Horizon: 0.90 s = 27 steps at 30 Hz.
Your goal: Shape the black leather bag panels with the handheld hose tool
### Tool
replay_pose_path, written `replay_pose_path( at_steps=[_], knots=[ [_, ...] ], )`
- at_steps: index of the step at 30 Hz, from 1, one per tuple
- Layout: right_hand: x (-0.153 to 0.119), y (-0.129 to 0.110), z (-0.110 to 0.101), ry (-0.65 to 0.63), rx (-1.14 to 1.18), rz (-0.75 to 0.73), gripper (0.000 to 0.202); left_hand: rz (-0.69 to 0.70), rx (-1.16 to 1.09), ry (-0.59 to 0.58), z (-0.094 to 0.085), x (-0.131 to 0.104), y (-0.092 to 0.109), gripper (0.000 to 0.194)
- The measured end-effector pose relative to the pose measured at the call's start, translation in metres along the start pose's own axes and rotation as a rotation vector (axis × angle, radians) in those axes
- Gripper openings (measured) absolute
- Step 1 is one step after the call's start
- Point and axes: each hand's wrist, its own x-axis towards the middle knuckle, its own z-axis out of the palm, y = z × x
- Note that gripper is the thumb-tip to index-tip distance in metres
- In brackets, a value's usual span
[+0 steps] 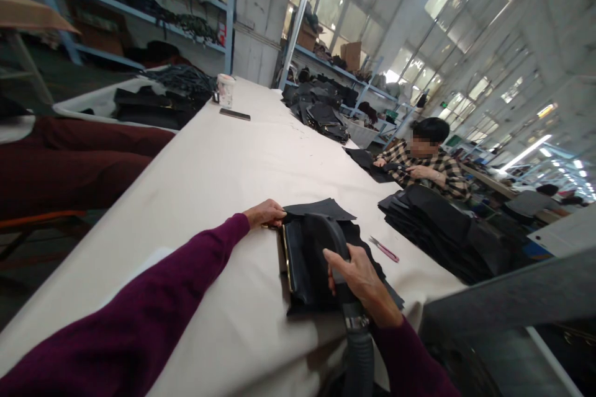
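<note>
A black fabric piece (305, 273) with a gold-coloured strip along its left side lies on the white table. My left hand (269, 213) is closed, pinching the far left corner of the black piece. In my right hand (361, 276) is a black vacuum hose handle (326, 229), its curved head over the middle of the piece. A ribbed grey hose (359, 356) runs from the handle towards me, joined by a metal clamp. What lies under the curved head is hidden. Pink-handled thread snips (385, 249) rest on the table, right of the piece.
Stacked black pieces (428, 217) line the table's right edge, with another black heap (321, 108) farther back. Across on the right, a person in a checked shirt (447, 170) handles black fabric. A phone (235, 114) and a cup (225, 90) stand at the far left of the table (209, 167).
</note>
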Motion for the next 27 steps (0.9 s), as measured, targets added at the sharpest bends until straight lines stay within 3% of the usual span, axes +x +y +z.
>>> replay_pose_path(
  at_steps=[3,8,13,16,21,24,27],
  knots=[
    [0.0,0.005,0.015,-0.048,-0.002,0.007,0.035,0.004,0.022,0.017,0.001,0.001,-0.002,0.035],
    [0.024,0.005,0.03,-0.075,-0.023,0.006,0.035,0.011,0.064,0.042,0.003,0.002,-0.004,0.034],
    [0.025,0.0,0.013,-0.018,-0.033,0.0,0.035,0.012,0.124,0.083,0.009,0.004,-0.006,0.03],
    [-0.003,-0.005,-0.012,0.004,-0.06,0.004,0.035,0.027,0.193,0.12,0.012,0.007,-0.008,0.028],
    [-0.078,-0.006,-0.043,-0.048,-0.129,0.05,0.032,0.045,0.353,0.2,0.016,0.008,-0.009,0.023],
    [-0.119,0.0,-0.042,-0.112,-0.128,0.095,0.024,0.051,0.458,0.234,0.02,0.004,-0.004,0.022],
    [-0.143,0.01,-0.027,-0.176,-0.103,0.139,0.016,0.061,0.558,0.26,0.026,-0.002,0.002,0.024]
  ],
)
